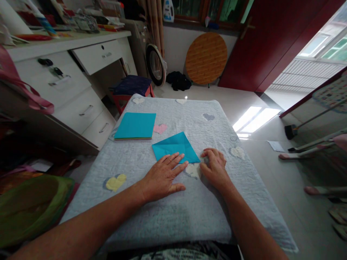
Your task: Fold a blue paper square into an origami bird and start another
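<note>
A folded teal paper sheet [175,146] lies near the middle of a table covered with a pale blue quilted cloth [168,209]. My left hand [162,177] rests flat, fingers stretched out, with its fingertips on the sheet's near edge. Fingers curled, my right hand [214,166] sits with its fingertips at the sheet's right corner, pinching or pressing it. A stack of teal paper squares [135,125] lies farther back on the left, apart from both hands.
A white desk with drawers [81,72] stands at the left, a red stool [130,92] beyond the table's far left corner. A round wooden board [206,57] leans on the far wall. A green bag [29,206] sits at the near left. Mop handles [311,148] lie on the floor at right.
</note>
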{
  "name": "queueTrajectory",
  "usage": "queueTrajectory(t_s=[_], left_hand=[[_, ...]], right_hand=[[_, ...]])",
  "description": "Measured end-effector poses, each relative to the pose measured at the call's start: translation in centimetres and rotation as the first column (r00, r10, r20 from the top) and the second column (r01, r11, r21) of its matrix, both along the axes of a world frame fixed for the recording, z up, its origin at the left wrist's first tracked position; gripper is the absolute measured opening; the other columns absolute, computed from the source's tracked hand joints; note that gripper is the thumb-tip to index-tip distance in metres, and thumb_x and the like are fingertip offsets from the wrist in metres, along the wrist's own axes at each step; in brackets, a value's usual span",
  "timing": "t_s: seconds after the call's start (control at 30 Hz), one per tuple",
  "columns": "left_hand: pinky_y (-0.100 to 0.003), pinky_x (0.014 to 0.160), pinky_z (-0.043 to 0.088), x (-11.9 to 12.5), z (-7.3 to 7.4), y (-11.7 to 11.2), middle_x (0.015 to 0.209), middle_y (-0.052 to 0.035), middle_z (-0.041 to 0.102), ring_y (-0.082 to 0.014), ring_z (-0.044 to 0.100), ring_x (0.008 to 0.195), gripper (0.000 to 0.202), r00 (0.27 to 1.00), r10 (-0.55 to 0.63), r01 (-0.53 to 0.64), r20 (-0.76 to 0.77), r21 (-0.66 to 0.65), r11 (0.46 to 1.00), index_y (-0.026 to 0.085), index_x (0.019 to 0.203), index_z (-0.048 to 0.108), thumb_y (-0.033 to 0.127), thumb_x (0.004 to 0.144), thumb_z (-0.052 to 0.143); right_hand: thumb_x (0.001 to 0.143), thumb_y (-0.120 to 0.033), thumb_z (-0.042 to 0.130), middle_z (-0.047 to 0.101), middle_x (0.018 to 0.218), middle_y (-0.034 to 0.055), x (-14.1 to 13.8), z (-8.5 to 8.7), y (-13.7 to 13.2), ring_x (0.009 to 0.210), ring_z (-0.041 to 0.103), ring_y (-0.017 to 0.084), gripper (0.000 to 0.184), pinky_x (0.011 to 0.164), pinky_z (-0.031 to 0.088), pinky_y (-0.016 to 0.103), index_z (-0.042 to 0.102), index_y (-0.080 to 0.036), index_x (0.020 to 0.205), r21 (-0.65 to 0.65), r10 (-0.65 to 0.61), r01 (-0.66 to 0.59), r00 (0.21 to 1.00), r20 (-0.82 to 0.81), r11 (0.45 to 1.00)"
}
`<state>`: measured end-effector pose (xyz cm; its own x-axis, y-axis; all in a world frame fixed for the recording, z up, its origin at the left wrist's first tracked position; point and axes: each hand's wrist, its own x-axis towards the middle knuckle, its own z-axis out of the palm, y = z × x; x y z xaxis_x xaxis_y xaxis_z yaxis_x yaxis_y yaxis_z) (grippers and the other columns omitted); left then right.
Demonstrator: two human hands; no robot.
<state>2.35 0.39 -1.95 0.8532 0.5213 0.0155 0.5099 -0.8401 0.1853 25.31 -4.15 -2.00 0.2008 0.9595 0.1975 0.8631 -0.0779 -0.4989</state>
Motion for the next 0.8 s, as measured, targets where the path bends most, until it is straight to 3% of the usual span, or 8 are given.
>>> queueTrajectory(t_s=[0.17,0.23,0.8], left_hand=[[-0.051,0.115,0.025,0.1,0.1,0.1,0.161,-0.0117,0.031,-0.0327,0.029,0.147,0.08,1.0,-0.005,0.005,-0.019,-0.012,1.0,0.026,0.153,0.035,0.075,0.09,0.035],[-0.051,0.115,0.025,0.1,0.2,0.1,0.161,-0.012,0.031,-0.0332,0.029,0.147,0.081,1.0,-0.007,0.007,-0.03,-0.025,1.0,0.026,0.153,0.035,0.076,0.09,0.033],[-0.05,0.117,0.024,0.1,0.6,0.1,0.162,-0.0103,0.028,-0.0319,0.027,0.148,0.079,0.998,0.003,-0.005,-0.057,-0.05,0.999,0.027,0.153,0.035,0.075,0.091,0.033]], right_hand=[[0.083,-0.044,0.06,0.058,0.117,0.0127,-1.3,0.0,0.2,0.114,0.047,0.033,0.037,0.1,0.031,0.049,0.053,-0.02,0.109,-0.01,-0.024,0.026,0.989,0.147,1.0],[0.082,-0.048,0.06,0.057,0.119,0.0134,-1.6,-0.1,0.4,0.113,0.047,0.034,0.042,0.099,0.032,0.05,0.052,-0.019,0.111,-0.016,-0.038,0.041,0.981,0.19,0.999],[0.087,-0.041,0.056,0.056,0.127,0.0137,-1.3,-0.3,0.2,0.117,0.045,0.034,0.036,0.102,0.03,0.05,0.051,-0.019,0.115,-0.039,-0.047,0.058,0.97,0.241,0.998]])
